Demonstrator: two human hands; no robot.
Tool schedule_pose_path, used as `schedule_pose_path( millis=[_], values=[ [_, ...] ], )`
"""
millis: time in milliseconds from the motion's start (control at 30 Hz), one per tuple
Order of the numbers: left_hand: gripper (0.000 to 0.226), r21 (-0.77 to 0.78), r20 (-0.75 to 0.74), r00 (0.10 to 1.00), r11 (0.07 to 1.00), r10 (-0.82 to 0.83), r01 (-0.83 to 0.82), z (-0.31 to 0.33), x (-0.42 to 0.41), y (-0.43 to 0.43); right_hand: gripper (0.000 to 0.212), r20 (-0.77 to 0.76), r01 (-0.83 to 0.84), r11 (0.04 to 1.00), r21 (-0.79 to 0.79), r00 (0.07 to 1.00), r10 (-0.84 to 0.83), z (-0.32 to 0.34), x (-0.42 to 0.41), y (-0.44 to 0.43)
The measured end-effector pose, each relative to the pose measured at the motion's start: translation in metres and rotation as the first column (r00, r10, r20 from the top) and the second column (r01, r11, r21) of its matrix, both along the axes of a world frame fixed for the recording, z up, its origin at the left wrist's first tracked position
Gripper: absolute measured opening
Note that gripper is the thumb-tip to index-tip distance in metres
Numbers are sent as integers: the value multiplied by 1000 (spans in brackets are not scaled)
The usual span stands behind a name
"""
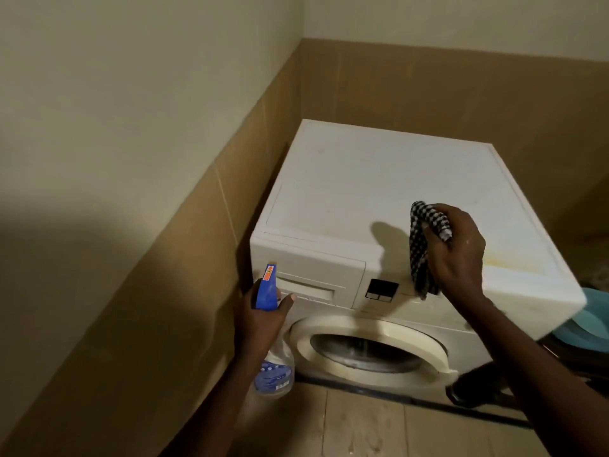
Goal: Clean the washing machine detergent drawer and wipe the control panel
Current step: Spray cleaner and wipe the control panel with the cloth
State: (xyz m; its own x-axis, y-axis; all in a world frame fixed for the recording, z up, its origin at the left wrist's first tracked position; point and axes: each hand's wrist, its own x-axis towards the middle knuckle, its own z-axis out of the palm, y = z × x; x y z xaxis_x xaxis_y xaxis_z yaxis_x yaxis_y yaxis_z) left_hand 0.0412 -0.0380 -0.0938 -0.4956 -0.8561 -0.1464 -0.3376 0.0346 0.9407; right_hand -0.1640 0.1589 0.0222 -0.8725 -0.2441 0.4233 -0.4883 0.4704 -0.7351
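A white washing machine stands on the tiled floor in the corner; a teal basin sits beside it.

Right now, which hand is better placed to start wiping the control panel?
The right hand. It holds the checkered cloth, which hangs just over the control panel. The left hand holds the spray bottle by the closed detergent drawer.

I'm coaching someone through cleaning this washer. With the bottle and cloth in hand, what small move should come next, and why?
Probably aim the spray bottle in the left hand at the detergent drawer and spray. The drawer looks shut and the nozzle is already beside it, while the right hand holds the checked cloth by the control panel, ready to wipe.
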Motion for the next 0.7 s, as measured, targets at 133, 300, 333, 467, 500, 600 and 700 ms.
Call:
schedule_pose_path(
  millis=[133,300,333,467,500,600,700],
  values=[
    [27,-106,-68,998,994,-4,-3,-24,-8,-23,25,-77,-46,992,117,995,56,-39,-26,-21],
    [48,-90,-176,972,986,-154,140,-41,-18,-36,25,-52,-8,996,-85,999,4,-56,-37,-21],
    [57,-91,-206,960,980,-191,176,-39,-20,-34,25,-58,-6,993,-118,998,-1,-58,-37,-19],
    [37,-282,-257,929,940,-265,191,-29,-23,-8,22,-149,-33,994,-103,989,18,-64,-36,-13],
    [37,-313,-278,913,926,-300,209,-28,-23,-1,21,-161,-37,996,-79,987,24,-64,-38,-13],
    [36,-375,-335,861,892,-383,251,-30,-28,12,23,-199,-44,999,-24,979,38,-61,-40,-12],
    [33,-379,-340,836,876,-431,298,-37,-36,25,26,-264,-50,999,-13,964,44,-60,-41,-12]
  ],
)
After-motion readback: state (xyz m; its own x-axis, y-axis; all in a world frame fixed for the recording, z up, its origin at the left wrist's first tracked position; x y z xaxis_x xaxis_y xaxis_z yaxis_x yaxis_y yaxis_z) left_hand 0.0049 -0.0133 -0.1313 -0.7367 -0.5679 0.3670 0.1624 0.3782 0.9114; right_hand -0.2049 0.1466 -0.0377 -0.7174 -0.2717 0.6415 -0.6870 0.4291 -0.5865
